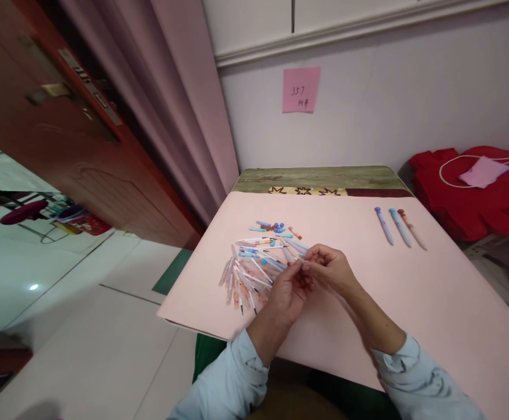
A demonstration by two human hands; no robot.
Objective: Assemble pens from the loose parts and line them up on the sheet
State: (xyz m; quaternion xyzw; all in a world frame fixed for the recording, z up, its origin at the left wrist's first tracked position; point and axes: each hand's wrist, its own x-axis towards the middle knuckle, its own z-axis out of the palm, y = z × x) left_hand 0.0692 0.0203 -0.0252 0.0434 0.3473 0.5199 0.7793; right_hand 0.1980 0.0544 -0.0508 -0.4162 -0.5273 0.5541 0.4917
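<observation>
My left hand and my right hand meet over the pink table, fingertips pinched together on a small pen part that is mostly hidden by the fingers. Just left of and beyond my hands lies a heap of pen parts: several thin refills, clear barrels, and blue and orange caps. At the far right of the table three assembled pens lie side by side, two blue and one brown.
A green patterned strip runs along the table's far edge at the wall. A pink sticky note hangs on the wall. A red bag sits right of the table. A wooden door and curtain stand at left.
</observation>
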